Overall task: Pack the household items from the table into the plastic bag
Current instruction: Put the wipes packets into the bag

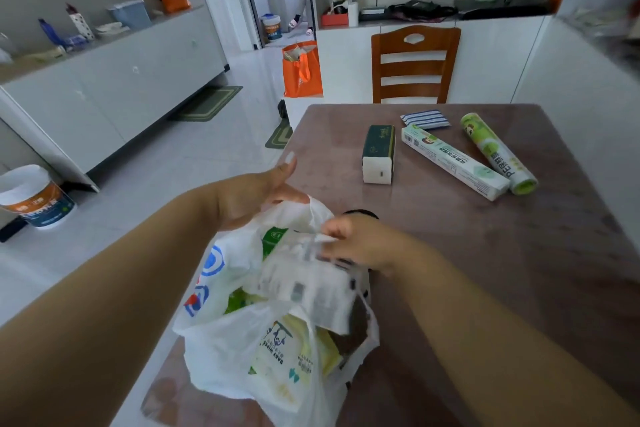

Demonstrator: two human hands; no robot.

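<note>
1. Left hand [258, 192] at the bag's [221, 340] far rim, about 11 o'clock of the bag's mouth; fingers hidden behind the plastic, thumb raised, so grip cannot be told for sure.
2. Right hand [360, 243] at the bag's 1 o'clock, fingers [334, 230] pinched together on the top edge of a white pack [311, 288], blurred, half inside the mouth.
3. Bag at the near-left corner of the surface [519, 270], sagging open, partly over the edge.
4. Counted: two hands, one bag, one pack in the fingers, four things loose on the surface, one chair [414, 62].
5. Inside the bag: a wipes pack [280, 354] seen through the film, something green [273, 239] near the far rim; the rest too blurred to count.
6. Loose things, well apart from both hands, at 12 to 2 o'clock from the bag: a tissue brick [379, 154], a long box [453, 161], a roll [498, 152], a striped cloth [426, 120].
7. Box and roll side by side, touching or nearly so at their near ends; cloth just beyond the box's far end; brick to the left, apart.
8. Bag: thin, crinkled, translucent white film with blue and red print.
9. Brick: rectangular, dark green wrap, white end face.
10. Box: slim, square-ended, pale card with green print.
11. Roll: cylindrical, glossy green and white wrap.
12. Cloth: flat, blue and white stripes.
13. Surface: smooth, mottled brownish-mauve, faintly shiny. Chair: wooden, slatted back, at the far edge.
</note>
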